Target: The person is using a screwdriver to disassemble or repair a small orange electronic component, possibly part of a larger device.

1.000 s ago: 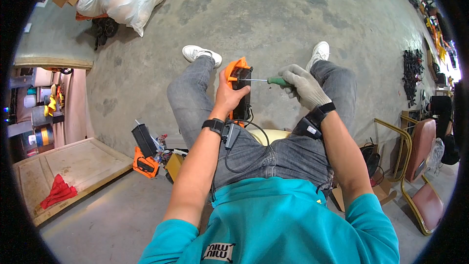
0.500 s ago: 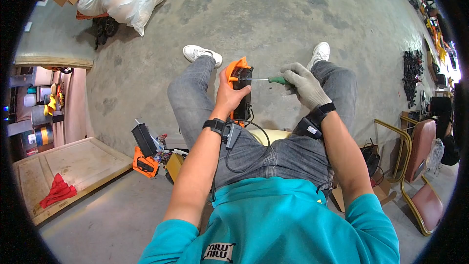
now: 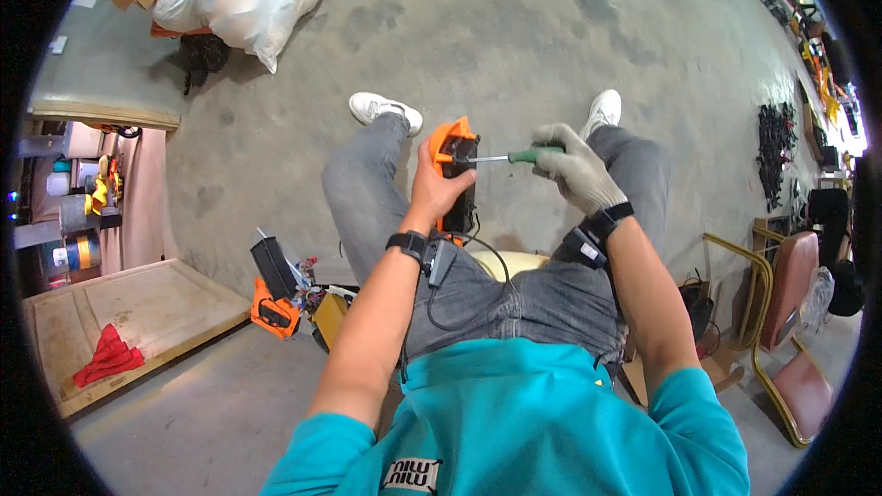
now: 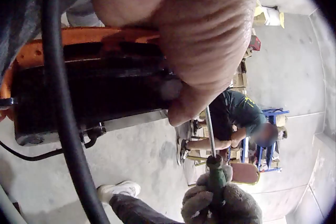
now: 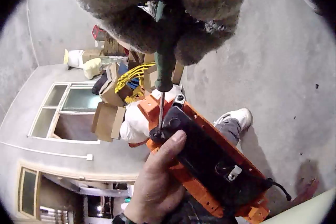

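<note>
My bare left hand [image 3: 439,191] grips an orange and black plastic housing [image 5: 212,155] over my lap, its thumb lying across the black part. A thin black cable sticks out of the housing's near end. In my right hand [image 3: 581,170], which wears a grey knit glove, is a screwdriver with a green handle [image 3: 524,156], fingers wrapped around the grip. The steel shaft [image 5: 162,109] runs to a corner of the housing, and its tip sits at a round black boss beside my left thumb. In the left wrist view that thumb hides the tip.
Another orange and black part [image 3: 274,312] stands at lower left near a cluttered box. A wooden panel [image 3: 165,317] bears a red cloth [image 3: 108,356]. White bags [image 3: 243,14] lie at upper left, a chair [image 3: 792,289] stands right. Another person [image 4: 241,116] is across the room.
The head view has shifted slightly, so the housing appears a little lower. My gloved fingers have changed position around the screwdriver handle; its tip stays at the housing's corner.
</note>
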`<state>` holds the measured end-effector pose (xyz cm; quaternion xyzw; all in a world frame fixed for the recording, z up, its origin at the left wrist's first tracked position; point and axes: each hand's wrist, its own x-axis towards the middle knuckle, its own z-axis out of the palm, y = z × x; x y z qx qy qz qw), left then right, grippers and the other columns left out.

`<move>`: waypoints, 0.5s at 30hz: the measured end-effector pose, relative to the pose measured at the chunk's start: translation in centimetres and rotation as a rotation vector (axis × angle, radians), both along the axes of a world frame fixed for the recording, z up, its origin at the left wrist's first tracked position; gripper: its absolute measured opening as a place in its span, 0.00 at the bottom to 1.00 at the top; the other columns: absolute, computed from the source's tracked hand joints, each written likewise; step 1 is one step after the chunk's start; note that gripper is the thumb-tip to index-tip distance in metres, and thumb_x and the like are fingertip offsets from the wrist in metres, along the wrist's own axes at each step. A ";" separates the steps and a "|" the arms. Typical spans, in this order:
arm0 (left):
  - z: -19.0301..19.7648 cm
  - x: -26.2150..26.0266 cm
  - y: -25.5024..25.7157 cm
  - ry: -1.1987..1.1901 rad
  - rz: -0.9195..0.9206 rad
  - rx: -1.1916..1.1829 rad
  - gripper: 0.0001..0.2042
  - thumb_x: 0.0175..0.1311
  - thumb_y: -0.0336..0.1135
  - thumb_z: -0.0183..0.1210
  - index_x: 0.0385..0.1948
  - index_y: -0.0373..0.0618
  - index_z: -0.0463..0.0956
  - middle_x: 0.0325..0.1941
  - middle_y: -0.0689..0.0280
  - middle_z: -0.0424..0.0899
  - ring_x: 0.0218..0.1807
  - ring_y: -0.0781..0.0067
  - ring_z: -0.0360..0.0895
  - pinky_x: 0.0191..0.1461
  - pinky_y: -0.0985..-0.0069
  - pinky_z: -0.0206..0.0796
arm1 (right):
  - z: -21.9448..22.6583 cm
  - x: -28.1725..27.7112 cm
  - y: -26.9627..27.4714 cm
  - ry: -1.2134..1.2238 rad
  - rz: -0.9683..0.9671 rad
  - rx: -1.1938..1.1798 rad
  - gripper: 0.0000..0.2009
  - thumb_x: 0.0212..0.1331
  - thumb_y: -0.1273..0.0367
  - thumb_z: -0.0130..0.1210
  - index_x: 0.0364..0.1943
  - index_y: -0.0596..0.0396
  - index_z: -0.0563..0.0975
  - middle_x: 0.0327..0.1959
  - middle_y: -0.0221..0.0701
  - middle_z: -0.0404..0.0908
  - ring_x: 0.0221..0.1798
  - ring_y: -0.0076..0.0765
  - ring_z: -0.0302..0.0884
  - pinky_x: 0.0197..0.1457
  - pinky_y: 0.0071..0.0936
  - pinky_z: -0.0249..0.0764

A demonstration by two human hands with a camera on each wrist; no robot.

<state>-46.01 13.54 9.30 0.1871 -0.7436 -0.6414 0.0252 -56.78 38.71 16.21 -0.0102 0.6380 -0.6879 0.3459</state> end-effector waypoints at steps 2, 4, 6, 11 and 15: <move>1.2 0.0 0.2 0.025 -0.011 -0.133 0.46 0.57 0.31 0.79 0.74 0.40 0.57 0.69 0.57 0.75 0.69 0.63 0.76 0.73 0.65 0.71 | 0.2 0.1 0.1 -0.088 0.005 -0.027 0.18 0.70 0.68 0.62 0.58 0.64 0.75 0.46 0.34 0.78 0.43 0.30 0.78 0.49 0.25 0.77; 1.3 0.0 0.3 0.007 0.024 -0.032 0.45 0.57 0.33 0.79 0.74 0.39 0.58 0.68 0.56 0.75 0.69 0.62 0.76 0.74 0.64 0.70 | 1.8 -0.1 0.1 -0.120 0.128 0.235 0.16 0.70 0.68 0.62 0.56 0.63 0.77 0.45 0.34 0.79 0.42 0.29 0.78 0.48 0.24 0.77; 1.6 0.1 0.2 -0.029 0.032 -0.033 0.45 0.56 0.33 0.80 0.73 0.40 0.59 0.68 0.55 0.76 0.69 0.62 0.77 0.75 0.63 0.69 | 2.0 0.2 0.1 -0.107 0.103 0.204 0.17 0.70 0.66 0.62 0.56 0.62 0.78 0.44 0.35 0.80 0.42 0.28 0.79 0.47 0.25 0.78; 2.8 0.5 1.1 -0.046 0.043 -0.124 0.45 0.54 0.33 0.80 0.72 0.40 0.59 0.65 0.55 0.79 0.66 0.61 0.79 0.72 0.65 0.71 | 0.4 0.3 0.8 0.011 0.028 -0.024 0.17 0.68 0.68 0.62 0.56 0.63 0.78 0.44 0.34 0.81 0.40 0.28 0.79 0.48 0.27 0.78; 2.3 0.4 1.1 -0.057 0.049 -0.134 0.46 0.53 0.33 0.81 0.72 0.39 0.59 0.66 0.55 0.77 0.69 0.59 0.77 0.74 0.62 0.70 | 1.0 0.5 0.6 -0.044 -0.039 -0.103 0.18 0.65 0.71 0.63 0.57 0.64 0.78 0.44 0.34 0.80 0.41 0.29 0.78 0.49 0.27 0.77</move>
